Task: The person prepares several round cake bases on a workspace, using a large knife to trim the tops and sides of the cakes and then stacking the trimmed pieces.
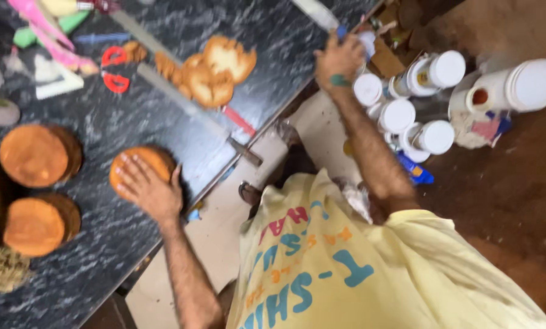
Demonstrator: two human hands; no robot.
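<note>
My left hand [146, 187] lies flat on top of a round brown cake layer [154, 159] on the dark marbled counter [181, 18]. My right hand [339, 61] reaches out to the counter's far edge and grips something pale there; the blur hides what it is. Beside that hand lies a long grey blade [315, 12]. Two more round cake layers [35, 155] [38, 224] sit left of my left hand. Torn golden cake trimmings [215, 70] lie further up the counter, next to a long knife with a red part [193, 109].
Several white lidded jars [434, 73] stand on the brown floor to the right. Red scissors [114, 70], pink and green tools [47, 24] and a white scraper [56, 82] clutter the counter's top left. My yellow shirt [358, 274] fills the bottom.
</note>
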